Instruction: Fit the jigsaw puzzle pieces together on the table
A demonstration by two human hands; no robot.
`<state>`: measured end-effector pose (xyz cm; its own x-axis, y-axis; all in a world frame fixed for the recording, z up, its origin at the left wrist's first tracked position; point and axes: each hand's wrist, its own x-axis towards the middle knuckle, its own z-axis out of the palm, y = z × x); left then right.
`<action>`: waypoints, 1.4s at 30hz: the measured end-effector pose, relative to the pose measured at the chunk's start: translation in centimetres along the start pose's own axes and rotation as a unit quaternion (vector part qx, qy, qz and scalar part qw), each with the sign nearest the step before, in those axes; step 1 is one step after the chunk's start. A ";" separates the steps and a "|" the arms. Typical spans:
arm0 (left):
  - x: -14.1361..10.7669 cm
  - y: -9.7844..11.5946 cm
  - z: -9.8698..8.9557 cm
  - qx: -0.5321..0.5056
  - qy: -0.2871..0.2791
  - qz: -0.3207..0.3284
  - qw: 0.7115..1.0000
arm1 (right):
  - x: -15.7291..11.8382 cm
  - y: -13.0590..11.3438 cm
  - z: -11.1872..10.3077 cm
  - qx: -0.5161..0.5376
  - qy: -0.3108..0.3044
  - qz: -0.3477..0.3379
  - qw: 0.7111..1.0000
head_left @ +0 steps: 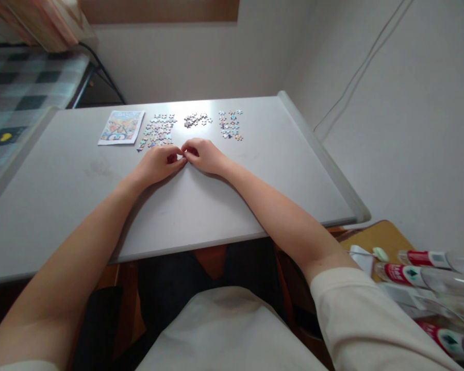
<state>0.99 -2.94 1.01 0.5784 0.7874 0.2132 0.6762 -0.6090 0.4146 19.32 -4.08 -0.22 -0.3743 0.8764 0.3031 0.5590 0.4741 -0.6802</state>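
My left hand point(164, 161) and my right hand point(201, 154) meet fingertip to fingertip just above the white table point(201, 206). Both are closed in a pinch; whatever lies between the fingertips is too small to make out. Beyond my left hand, loose puzzle pieces point(160, 129) are laid out in rows, the nearest ones close to its knuckles. A heap of grey-looking pieces point(194, 120) lies behind my right hand. Farther right, more coloured pieces point(231, 125) form short columns. The printed picture sheet point(121, 128) lies flat to the left of the rows.
Plastic bottles with red labels point(404, 274) lie on a wooden surface point(390, 234) below the table's right end. A checked cloth point(34, 77) covers another surface at the left, near a curtain point(42, 20). A cable hangs along the right wall.
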 end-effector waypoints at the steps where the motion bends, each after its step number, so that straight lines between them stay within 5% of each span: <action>1: 0.0 -0.1 0.0 -0.001 0.001 0.001 1.000 | 0.0 0.0 0.0 0.001 0.000 0.000 1.000; 42: 0.0 0.2 -0.1 0.008 -0.001 0.016 1.000 | -0.2 -0.2 -0.2 -0.015 -0.010 -0.002 1.000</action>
<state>1.02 -3.06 1.18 0.6009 0.7670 0.2252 0.6641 -0.6358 0.3934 19.38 -4.33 0.01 -0.3917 0.8725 0.2922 0.5794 0.4805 -0.6583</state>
